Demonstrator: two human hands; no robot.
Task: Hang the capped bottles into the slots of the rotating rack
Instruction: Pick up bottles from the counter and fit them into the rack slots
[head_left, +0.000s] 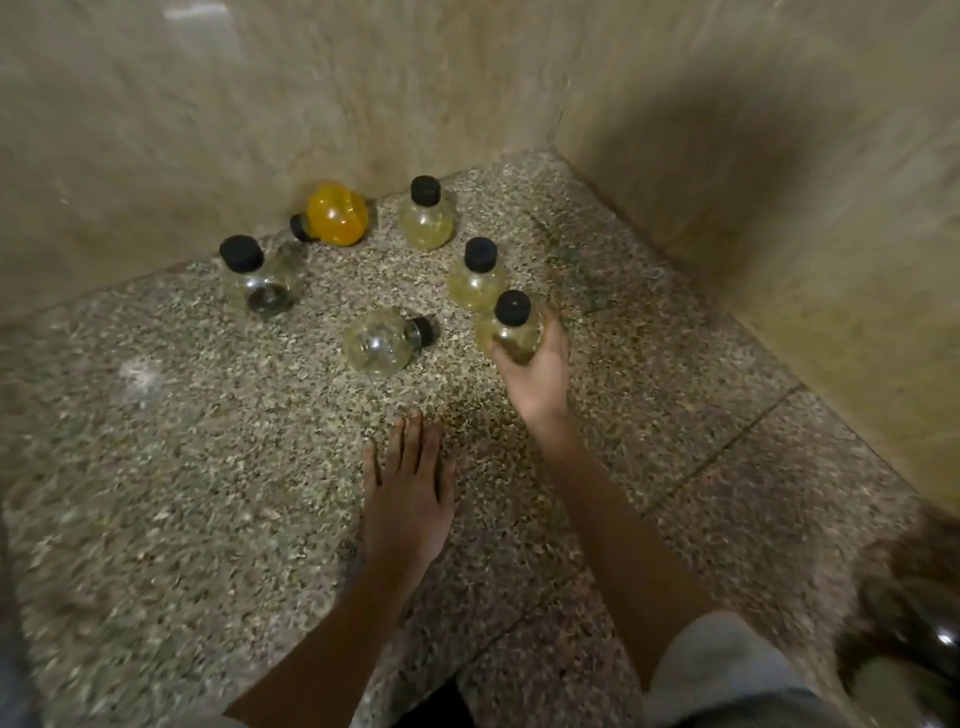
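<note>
Six round, bulb-shaped bottles with black caps sit on the speckled floor (208, 467) near the wall corner. An orange bottle (336, 213) lies on its side by the wall, cap to the left. A clear bottle (260, 283) stands upright at the left. Another clear one (382, 340) lies tipped, cap to the right. Two yellowish bottles (427, 221) (475, 280) stand upright. A third yellowish bottle (511, 332) is upright, enclosed by the right hand (535, 371).

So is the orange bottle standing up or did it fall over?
Fallen over. The orange bottle lies on its side by the wall, its black cap pointing sideways to the left along the speckled floor, not upward.
</note>
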